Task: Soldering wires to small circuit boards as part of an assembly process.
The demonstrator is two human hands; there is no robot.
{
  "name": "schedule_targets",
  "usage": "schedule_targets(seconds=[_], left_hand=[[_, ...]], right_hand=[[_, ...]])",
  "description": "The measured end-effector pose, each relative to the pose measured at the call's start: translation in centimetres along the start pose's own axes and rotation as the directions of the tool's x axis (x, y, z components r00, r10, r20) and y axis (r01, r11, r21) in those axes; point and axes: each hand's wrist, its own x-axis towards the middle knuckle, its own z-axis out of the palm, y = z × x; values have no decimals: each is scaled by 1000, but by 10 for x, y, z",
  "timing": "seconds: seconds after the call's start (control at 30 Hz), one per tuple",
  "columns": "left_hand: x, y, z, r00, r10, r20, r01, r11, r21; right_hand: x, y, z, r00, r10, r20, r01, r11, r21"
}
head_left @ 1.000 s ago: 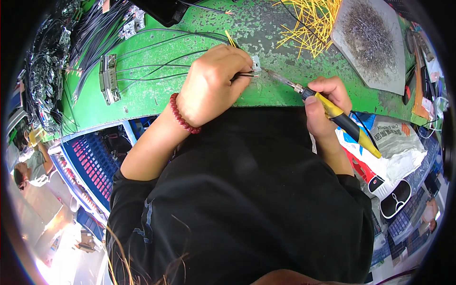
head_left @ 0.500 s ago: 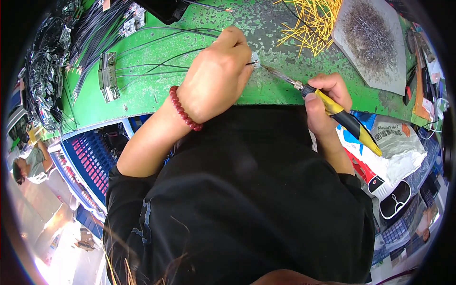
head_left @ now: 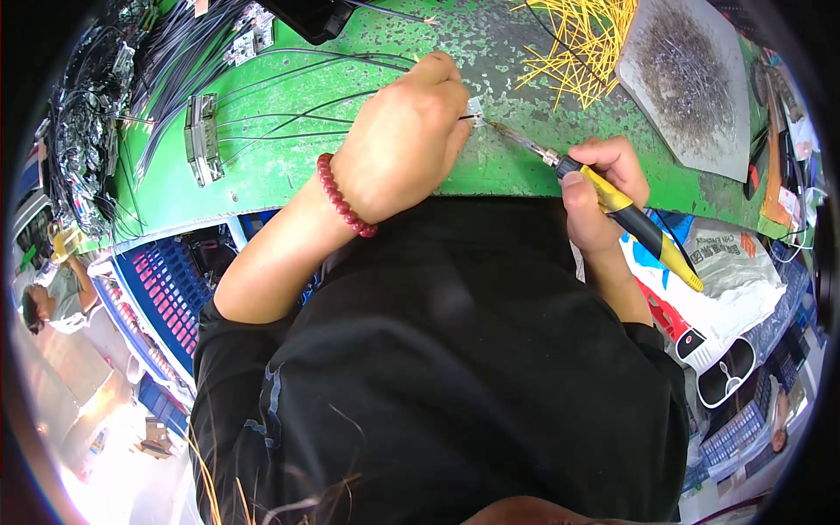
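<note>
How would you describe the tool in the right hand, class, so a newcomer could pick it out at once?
Find the green worktop, then the right hand by its near edge. That hand grips the pen-shaped tool, its metal tip pointing toward a small pale piece. Unlike the thin yellow wires farther back, it has a thick yellow-and-black handle.

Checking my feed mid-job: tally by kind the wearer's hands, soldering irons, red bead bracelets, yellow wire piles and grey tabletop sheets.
Hands: 2 (left hand, right hand)
Soldering irons: 1
Red bead bracelets: 1
Yellow wire piles: 1
Grey tabletop sheets: 1
Total: 6
</note>
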Motion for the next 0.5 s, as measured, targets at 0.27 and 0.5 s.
schedule_targets(seconds=[0.27,0.5], left_hand=[[-1,-3,4,999,16,-46,-17,1000,-12],[-2,-4,6,998,7,-65,-8,1000,-12]], right_hand=[[2,-2,4,999,32,4,-32,999,-40],[2,0,4,1000,20,12,-19,998,-54]])
